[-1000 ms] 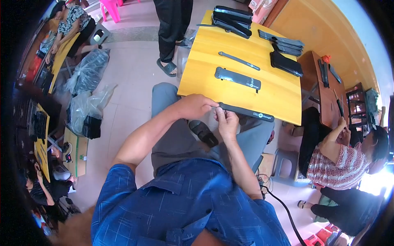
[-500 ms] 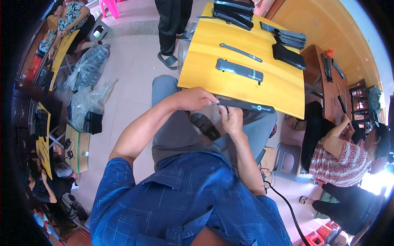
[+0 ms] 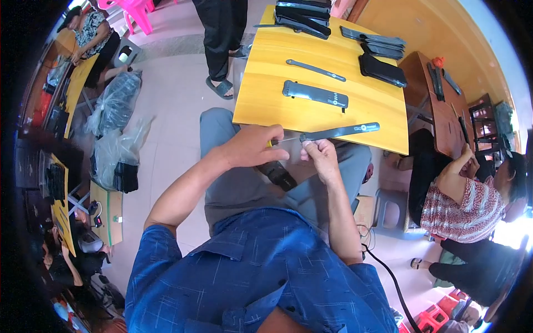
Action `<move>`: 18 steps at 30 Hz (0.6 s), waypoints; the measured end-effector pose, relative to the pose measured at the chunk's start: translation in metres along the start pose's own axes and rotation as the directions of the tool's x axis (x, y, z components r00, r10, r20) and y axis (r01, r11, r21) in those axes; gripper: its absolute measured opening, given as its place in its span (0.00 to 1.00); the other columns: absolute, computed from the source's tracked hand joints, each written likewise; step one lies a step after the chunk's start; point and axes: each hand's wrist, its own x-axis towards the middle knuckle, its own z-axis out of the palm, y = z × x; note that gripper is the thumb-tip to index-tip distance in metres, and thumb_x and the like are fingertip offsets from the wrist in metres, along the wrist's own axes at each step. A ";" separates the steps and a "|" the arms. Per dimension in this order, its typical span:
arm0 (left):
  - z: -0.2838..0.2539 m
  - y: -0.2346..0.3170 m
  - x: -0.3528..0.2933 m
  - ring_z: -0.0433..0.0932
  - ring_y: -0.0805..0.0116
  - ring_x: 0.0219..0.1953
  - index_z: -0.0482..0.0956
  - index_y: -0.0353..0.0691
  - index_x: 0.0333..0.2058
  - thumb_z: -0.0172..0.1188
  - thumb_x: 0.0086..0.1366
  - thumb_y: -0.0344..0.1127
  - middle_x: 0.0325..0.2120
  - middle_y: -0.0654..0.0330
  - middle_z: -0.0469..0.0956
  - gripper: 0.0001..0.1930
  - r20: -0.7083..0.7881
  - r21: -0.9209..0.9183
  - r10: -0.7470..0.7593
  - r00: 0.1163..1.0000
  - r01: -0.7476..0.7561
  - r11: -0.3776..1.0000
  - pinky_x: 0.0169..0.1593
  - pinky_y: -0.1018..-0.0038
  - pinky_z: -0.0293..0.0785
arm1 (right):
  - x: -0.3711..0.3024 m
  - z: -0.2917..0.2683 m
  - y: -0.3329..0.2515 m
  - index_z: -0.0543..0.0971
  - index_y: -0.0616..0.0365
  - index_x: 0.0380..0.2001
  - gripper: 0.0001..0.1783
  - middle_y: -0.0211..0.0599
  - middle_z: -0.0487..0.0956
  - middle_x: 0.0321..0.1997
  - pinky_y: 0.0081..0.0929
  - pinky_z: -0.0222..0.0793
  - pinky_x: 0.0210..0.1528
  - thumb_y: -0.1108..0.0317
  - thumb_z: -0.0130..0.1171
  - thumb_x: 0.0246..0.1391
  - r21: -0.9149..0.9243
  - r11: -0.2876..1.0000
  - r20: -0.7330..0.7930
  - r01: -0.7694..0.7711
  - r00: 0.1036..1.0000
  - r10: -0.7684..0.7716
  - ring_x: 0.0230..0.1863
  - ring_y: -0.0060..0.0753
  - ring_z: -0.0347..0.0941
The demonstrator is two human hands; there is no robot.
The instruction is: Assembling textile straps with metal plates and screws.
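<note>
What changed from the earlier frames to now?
The left hand has drawn left from the held strap, exposing its yellow-handled tool. That strap's free end has swung forward. The right hand still pinches its other end; the loose strap and flat panel stayed put.

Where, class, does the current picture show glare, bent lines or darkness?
Head view: a blown-out white patch near the right rim; head view: the yellowish wall has a bowed outer edge, and the picture's corners go black; head view: pale sheen on the wide dark strap lying on the yellow table.
</note>
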 end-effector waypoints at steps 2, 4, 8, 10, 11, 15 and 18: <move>0.001 0.003 0.004 0.81 0.47 0.33 0.77 0.39 0.36 0.64 0.66 0.53 0.27 0.49 0.80 0.20 -0.030 -0.058 -0.030 0.999 0.028 0.998 0.35 0.57 0.72 | -0.004 0.002 -0.007 0.82 0.60 0.37 0.10 0.28 0.82 0.29 0.21 0.74 0.35 0.63 0.61 0.67 0.031 0.999 0.054 -0.026 0.998 0.024 0.29 0.19 0.77; 0.003 0.004 0.013 0.80 0.47 0.31 0.75 0.40 0.34 0.65 0.64 0.57 0.27 0.50 0.80 0.23 -0.066 -0.018 -0.013 0.998 0.012 1.000 0.34 0.56 0.71 | -0.009 0.003 -0.016 0.82 0.59 0.36 0.09 0.29 0.82 0.29 0.20 0.74 0.35 0.64 0.60 0.67 0.058 0.997 0.111 -0.049 0.993 0.042 0.29 0.19 0.77; 0.005 0.008 0.023 0.80 0.45 0.30 0.74 0.41 0.33 0.63 0.65 0.58 0.25 0.50 0.79 0.23 0.046 0.144 0.164 0.985 -0.169 0.975 0.34 0.55 0.71 | -0.022 -0.001 -0.022 0.82 0.60 0.37 0.09 0.30 0.82 0.30 0.21 0.74 0.37 0.65 0.58 0.67 -0.020 0.998 0.329 -0.054 0.943 0.058 0.31 0.21 0.78; 0.010 0.010 0.024 0.80 0.43 0.30 0.74 0.42 0.32 0.61 0.67 0.58 0.23 0.49 0.79 0.22 0.198 0.179 0.169 0.965 -0.206 0.962 0.34 0.53 0.72 | -0.028 -0.004 -0.026 0.81 0.60 0.38 0.09 0.29 0.81 0.31 0.23 0.74 0.38 0.66 0.57 0.68 -0.044 0.996 0.408 -0.075 0.909 0.086 0.33 0.22 0.78; 0.013 0.013 0.024 0.80 0.43 0.30 0.74 0.42 0.32 0.61 0.67 0.58 0.23 0.49 0.79 0.22 0.204 0.180 0.175 0.963 -0.213 0.960 0.34 0.53 0.72 | -0.030 -0.006 -0.031 0.81 0.60 0.38 0.09 0.29 0.81 0.31 0.23 0.74 0.38 0.66 0.57 0.68 -0.039 0.997 0.401 -0.072 0.912 0.082 0.33 0.22 0.78; 0.020 0.025 0.025 0.80 0.43 0.27 0.71 0.42 0.34 0.56 0.71 0.56 0.22 0.50 0.78 0.21 0.303 0.249 0.191 0.934 -0.271 0.930 0.31 0.50 0.74 | -0.034 -0.017 -0.033 0.81 0.59 0.41 0.10 0.26 0.78 0.30 0.23 0.72 0.40 0.64 0.58 0.69 -0.116 0.993 0.525 -0.024 0.847 0.081 0.33 0.21 0.74; 0.022 0.032 0.022 0.80 0.43 0.26 0.71 0.43 0.33 0.56 0.71 0.51 0.21 0.50 0.77 0.17 0.307 0.237 0.224 0.925 -0.302 0.923 0.29 0.50 0.73 | -0.038 -0.023 -0.035 0.81 0.59 0.43 0.11 0.27 0.77 0.32 0.23 0.72 0.41 0.63 0.58 0.70 -0.086 0.996 0.582 -0.013 0.811 0.061 0.34 0.21 0.73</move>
